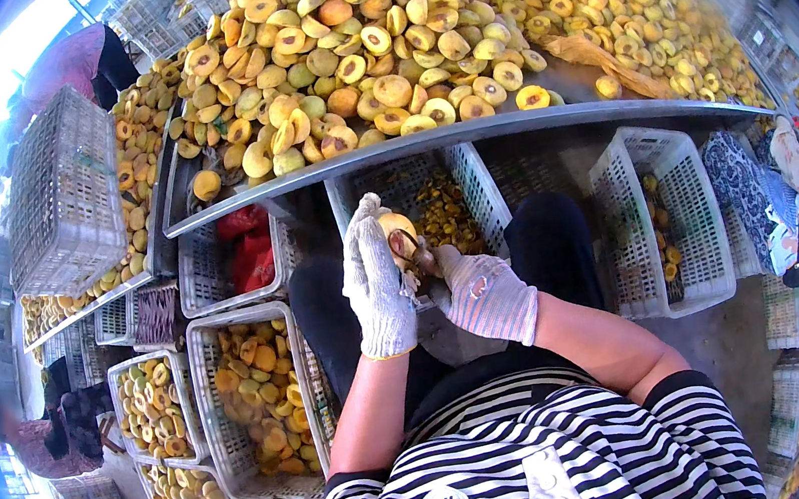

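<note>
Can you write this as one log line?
left grip: holds fruit | right grip: at same fruit | fruit pile: on table

a metal bench (504,121) with a raised rim is heaped with halved yellow-orange fruit (324,57), cut faces and rounded backs mixed. near the front edge the heap is thinned, and bare grey metal is exposed. toward the right, a crumpled orange-brown sheet (603,66) is spread among the halves. at left, a second bench (94,308) is likewise covered with fruit halves (137,153), and a grey slatted crate (65,198) appears to be carried there. below, the concrete floor (722,358) is partly taken up by white plastic crates (701,200).
</note>
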Available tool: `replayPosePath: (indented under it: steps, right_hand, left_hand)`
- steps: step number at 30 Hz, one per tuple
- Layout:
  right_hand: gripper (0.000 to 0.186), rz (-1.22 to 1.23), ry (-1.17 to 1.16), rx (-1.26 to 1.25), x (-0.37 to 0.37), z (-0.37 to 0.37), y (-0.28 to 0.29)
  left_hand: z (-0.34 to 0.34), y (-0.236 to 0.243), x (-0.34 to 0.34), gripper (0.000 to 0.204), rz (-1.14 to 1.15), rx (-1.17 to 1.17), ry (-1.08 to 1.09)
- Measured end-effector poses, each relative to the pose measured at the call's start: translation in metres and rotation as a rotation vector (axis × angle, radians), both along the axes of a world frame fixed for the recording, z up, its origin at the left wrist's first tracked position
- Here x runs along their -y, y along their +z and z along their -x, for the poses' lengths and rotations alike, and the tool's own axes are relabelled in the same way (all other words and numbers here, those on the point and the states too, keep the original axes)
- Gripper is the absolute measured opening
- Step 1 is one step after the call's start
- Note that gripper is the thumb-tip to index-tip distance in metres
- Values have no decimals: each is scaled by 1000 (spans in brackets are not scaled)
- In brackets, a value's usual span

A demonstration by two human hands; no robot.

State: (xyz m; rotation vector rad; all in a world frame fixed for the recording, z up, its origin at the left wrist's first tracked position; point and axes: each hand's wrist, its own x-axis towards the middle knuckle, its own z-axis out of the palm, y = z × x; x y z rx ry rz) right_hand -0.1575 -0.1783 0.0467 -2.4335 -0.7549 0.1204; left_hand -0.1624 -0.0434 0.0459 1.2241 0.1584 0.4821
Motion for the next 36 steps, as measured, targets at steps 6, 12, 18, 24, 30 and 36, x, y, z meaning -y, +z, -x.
replayPosePath:
  steps: [6, 12, 18, 24, 30, 36]
  right_hand:
    - [37, -103, 70, -226, -9, -18, -6]
    - [39, -375, 51, -967, -14, -51, 35]
    - [40, -305, 417, -11, -23, -109, -47]
    - [34, -456, 273, -593, -24, -135, -33]
    - [23, -417, 256, -898, -11, -142, -66]
    - [34, -413, 123, -1002, -11, -133, -52]
  left_hand:
    - [-15, 10, -15, 29, -614, 83, 113]
    - [-53, 30, -46, 22, -1058, 122, -112]
    - [-109, 16, -56, 18, -1036, 218, -102]
    - [-134, -19, -53, 18, -7, -227, -241]
    - [-156, -22, -46, 31, -113, -312, -422]
    - [-168, -8, -47, 23, -358, -441, -726]
